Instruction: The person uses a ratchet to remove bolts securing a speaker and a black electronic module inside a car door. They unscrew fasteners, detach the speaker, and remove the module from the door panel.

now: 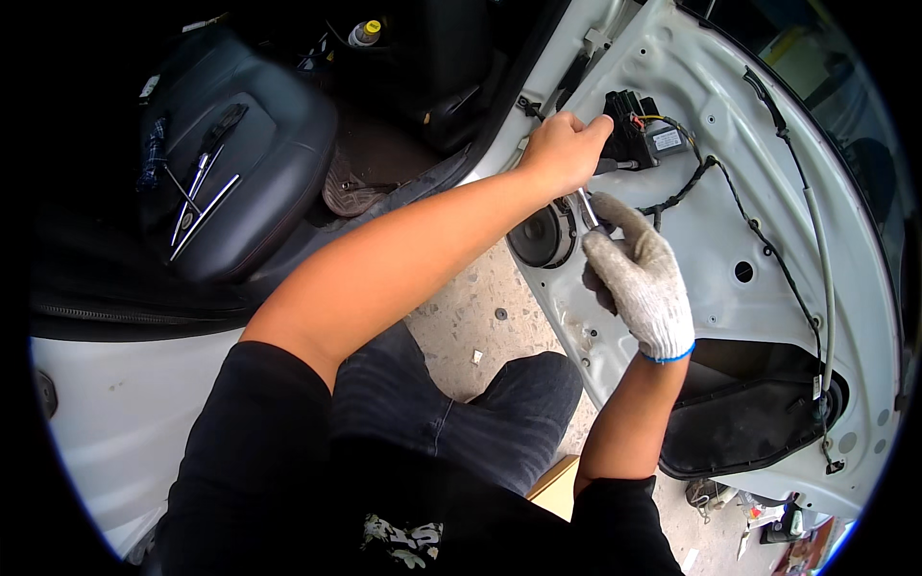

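My bare left hand [565, 154] is closed at the upper part of the white car door's inner panel [768, 288], beside a black module [626, 130] with coloured wires. Whatever lies inside that fist is hidden. Just below it, my right hand [639, 269], in a white knitted glove with a blue cuff, pinches a silver metal tool [587, 208] between thumb and fingers. The tool's upper end disappears under my left hand, so its exact kind cannot be made out. Behind both hands sits a round black speaker [540, 238] in the door.
On the dark car seat [279, 134] at left lie several long metal tools [204, 216]. A black wiring harness [744, 206] runs down the door. Low on the panel is a black plastic cover [740, 422]. A yellow-capped bottle [365, 34] stands inside the car.
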{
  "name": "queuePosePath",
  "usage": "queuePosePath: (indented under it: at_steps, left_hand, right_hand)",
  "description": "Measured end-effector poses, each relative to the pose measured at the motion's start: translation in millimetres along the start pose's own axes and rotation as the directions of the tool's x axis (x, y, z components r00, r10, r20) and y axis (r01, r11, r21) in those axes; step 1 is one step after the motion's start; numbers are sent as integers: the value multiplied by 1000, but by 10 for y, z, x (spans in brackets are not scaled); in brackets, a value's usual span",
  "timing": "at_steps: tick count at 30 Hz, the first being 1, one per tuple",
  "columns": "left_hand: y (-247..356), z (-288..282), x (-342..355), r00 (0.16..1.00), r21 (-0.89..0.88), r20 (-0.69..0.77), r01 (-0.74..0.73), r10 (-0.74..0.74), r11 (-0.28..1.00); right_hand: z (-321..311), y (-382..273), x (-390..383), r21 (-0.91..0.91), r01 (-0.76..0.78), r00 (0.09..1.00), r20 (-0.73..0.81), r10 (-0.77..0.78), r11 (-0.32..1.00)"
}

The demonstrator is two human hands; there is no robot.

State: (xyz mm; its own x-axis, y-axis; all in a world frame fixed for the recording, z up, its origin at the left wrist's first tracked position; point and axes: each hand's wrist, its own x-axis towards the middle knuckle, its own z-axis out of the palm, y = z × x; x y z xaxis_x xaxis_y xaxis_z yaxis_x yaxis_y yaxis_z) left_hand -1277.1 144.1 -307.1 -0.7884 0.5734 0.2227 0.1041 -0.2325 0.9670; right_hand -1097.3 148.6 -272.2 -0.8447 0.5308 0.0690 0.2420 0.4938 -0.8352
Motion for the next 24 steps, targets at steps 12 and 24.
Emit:
queuePosePath:
  at_steps: [12, 24]
  left_hand:
    - [107, 261, -188, 966, -320, -104, -259, 238, 911]
    - [1, 150, -105, 787, 128, 104, -617, 608, 777]
  right_hand:
    - [511, 654, 284, -120, 62, 956, -278, -94, 991]
    - [911, 1032, 946, -260, 121, 981, -120, -156, 958]
